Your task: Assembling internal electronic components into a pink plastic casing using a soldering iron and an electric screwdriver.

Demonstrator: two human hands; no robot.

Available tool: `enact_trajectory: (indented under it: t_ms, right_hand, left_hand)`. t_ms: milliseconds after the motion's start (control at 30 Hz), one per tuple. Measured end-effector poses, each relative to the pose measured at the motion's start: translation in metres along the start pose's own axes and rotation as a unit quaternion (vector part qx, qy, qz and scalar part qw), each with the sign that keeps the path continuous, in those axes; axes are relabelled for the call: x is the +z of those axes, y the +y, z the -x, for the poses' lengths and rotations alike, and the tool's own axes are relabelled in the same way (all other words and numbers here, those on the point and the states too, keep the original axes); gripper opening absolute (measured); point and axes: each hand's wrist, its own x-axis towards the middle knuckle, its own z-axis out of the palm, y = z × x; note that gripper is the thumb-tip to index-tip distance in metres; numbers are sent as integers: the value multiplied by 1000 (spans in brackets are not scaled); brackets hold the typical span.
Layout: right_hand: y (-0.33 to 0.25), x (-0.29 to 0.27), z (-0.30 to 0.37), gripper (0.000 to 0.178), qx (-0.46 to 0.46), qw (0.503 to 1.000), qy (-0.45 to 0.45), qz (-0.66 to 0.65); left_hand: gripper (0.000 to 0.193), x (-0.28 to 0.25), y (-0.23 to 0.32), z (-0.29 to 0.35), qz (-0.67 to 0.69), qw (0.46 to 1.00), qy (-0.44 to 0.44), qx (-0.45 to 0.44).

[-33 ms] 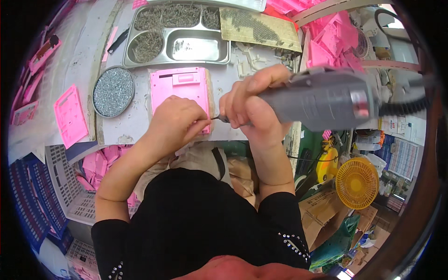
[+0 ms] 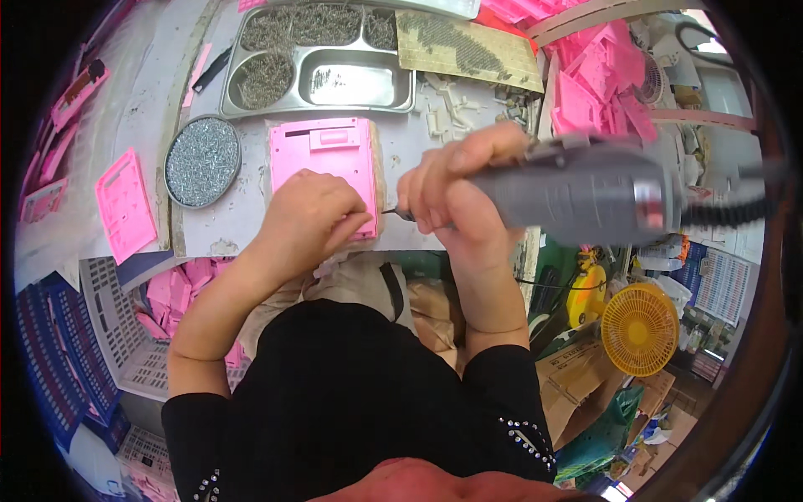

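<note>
Work seems unfinished: the gray power driver [image 2: 577, 186] is gripped by the right hand [image 2: 458, 188], its bit [image 2: 390, 211] just right of the narrowly bent fingers of the left hand [image 2: 311, 211] (anything pinched or already fastened cannot be told); beneath them, the pink casing [image 2: 336, 162] is partly covered.
</note>
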Motion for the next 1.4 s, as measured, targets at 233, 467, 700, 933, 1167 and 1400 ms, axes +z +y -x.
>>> enact_trajectory:
  t_ms: [233,467,700,933,1167,1400]
  right_hand:
    - [38,-14,51,30,68,997,-33,19]
    - [54,-11,55,29,55,997,-47,15]
    - [54,-9,54,28,45,998,-47,22]
    - [51,-6,52,28,38,999,-31,19]
    - [21,-16,30,29,11,998,-65,-25]
    - [37,-5,43,34,67,997,-13,16]
  left_hand:
    - [25,3,-18,26,-20,995,85,36]
    - [23,20,-24,40,-30,996,80,21]
    - [21,20,-25,39,-26,996,83,28]
    - [25,23,-25,40,-9,995,92,22]
    - [25,22,-26,42,-3,994,102,26]
    - [23,21,-24,46,-48,992,117,24]
